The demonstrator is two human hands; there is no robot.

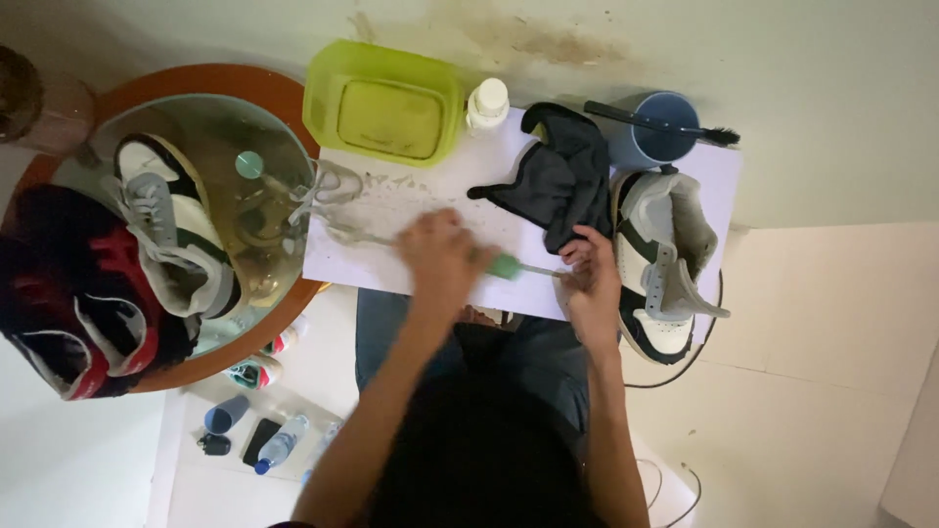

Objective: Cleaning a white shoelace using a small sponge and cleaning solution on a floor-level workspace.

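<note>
Green-handled toothbrush [509,266] between two hands: left hand [442,256], right hand [591,284].

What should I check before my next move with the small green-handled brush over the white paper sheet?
1. Left hand on the small green-handled brush: ok.
2. Right hand at the brush's thin end: ok, exact grip cannot tell.
3. White paper sheet lying flat: ok.
4. Dark grey cloth within reach on the sheet: ok.
5. White and black sneaker sits half off the sheet's edge: not ok.
6. Water in the blue cup: cannot tell.
</note>
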